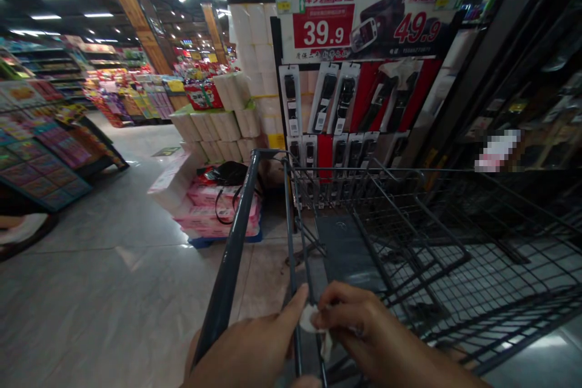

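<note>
Beside the grey handle bar (233,257) of a wire shopping cart (459,288), my right hand (364,321) pinches a small, limp white piece (308,319) between closed thumb and fingers. It lies over the cart's thin upright rods, one end hanging below my fingertips. My left hand (254,345) is just left of it, thumb stretched out against the white piece's edge; the other fingers are mostly hidden, so I can't tell whether they grip anything. Past the cart stands a rack of packaged belts (325,100) under a price sign (368,21). Left of the rack, a black bag (230,173) rests on pink packs (204,209).
</note>
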`<state>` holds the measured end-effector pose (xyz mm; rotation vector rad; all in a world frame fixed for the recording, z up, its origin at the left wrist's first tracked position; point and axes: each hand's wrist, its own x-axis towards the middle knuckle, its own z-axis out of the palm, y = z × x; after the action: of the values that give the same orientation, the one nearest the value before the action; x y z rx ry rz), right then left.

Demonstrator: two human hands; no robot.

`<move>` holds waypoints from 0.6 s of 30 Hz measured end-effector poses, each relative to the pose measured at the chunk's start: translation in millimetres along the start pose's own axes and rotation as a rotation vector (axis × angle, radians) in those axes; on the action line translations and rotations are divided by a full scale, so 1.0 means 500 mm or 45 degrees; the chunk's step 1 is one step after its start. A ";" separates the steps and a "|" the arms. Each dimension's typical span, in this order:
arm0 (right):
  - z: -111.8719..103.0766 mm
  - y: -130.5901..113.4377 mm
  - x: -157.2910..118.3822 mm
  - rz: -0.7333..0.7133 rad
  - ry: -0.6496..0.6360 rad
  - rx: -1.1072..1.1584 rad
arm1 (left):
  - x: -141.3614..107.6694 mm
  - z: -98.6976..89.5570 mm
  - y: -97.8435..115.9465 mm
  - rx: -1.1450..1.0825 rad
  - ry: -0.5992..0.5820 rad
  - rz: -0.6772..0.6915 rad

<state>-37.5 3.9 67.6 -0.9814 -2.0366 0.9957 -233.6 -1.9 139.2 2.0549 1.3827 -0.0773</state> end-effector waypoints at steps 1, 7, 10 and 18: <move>-0.008 -0.001 0.002 0.016 0.013 0.037 | 0.008 -0.012 0.005 0.019 0.032 -0.026; -0.061 0.021 0.065 0.179 0.370 0.178 | 0.073 -0.084 0.020 0.165 0.153 -0.095; -0.066 0.049 0.114 0.224 0.504 0.159 | 0.115 -0.102 0.006 0.356 0.219 -0.125; -0.029 0.114 0.221 0.045 0.600 -0.075 | 0.210 -0.118 -0.014 0.469 0.226 -0.193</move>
<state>-62.6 125.5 52.0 -1.1603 -1.6661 0.6465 -210.9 116.5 141.3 2.2942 1.7397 -0.2350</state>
